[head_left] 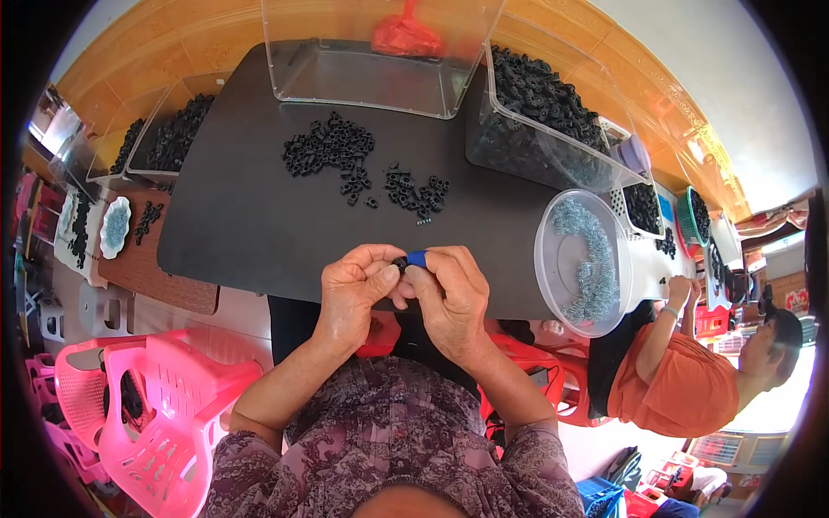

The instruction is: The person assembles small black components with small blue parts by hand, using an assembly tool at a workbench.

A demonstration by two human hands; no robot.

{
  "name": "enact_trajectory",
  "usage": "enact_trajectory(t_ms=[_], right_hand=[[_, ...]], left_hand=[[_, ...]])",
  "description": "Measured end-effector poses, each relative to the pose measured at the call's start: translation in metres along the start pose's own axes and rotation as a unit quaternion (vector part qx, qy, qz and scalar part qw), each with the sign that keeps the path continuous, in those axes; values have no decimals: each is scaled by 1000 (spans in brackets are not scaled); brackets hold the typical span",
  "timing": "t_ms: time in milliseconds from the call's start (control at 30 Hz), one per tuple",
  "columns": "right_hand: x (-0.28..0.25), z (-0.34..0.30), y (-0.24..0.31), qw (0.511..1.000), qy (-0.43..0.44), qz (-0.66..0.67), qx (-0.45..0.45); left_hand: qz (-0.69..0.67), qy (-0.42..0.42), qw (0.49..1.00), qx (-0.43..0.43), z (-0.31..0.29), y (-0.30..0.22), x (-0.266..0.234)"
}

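Just beyond the table's near edge, my left hand [350,289] pinches a small black plastic part [400,263] between thumb and fingers. My right hand [456,298] is closed against the same part from the other side, thumb and forefinger pressed to it. A blue wrap [417,258] covers a fingertip of the right hand. Most of the held part is hidden by the fingers. Ahead on the dark table lie a larger heap of black plastic parts [324,147] and a smaller heap [416,192]. A few tiny pale pieces [424,222] sit at the smaller heap's near side.
A round clear tub [540,259] of small pale-blue pieces stands at the right edge. Behind it is a clear bin [553,129] full of black parts. Another clear bin [363,82] stands at the back. Pink chairs [160,414] are at left; a co-worker in orange [682,380] sits at right.
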State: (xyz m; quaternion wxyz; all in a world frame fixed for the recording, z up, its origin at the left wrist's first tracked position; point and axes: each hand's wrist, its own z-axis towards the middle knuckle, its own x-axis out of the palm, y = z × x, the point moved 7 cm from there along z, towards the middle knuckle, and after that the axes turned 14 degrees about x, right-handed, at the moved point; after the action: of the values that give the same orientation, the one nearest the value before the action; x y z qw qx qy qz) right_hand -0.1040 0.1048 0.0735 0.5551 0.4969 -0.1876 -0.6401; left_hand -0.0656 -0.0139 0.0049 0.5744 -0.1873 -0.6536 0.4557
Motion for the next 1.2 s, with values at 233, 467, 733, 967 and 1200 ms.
enact_trajectory(t_ms=[233,467,733,967,1200], right_hand=[[3,2,4,998,28,-41,-29],[-7,35,-34,993,24,-10,118],[-7,61,-57,982,29,19,184],[9,87,-59,988,62,-117,83],[39,95,-54,947,123,-295,-21]], left_hand=[[33,28,999,21,3,1,-6],[189,25,981,32,27,-17,-10],[293,-44,954,44,57,-24,-34],[234,-55,968,76,51,-32,-34],[156,-29,985,74,39,-20,-27]])
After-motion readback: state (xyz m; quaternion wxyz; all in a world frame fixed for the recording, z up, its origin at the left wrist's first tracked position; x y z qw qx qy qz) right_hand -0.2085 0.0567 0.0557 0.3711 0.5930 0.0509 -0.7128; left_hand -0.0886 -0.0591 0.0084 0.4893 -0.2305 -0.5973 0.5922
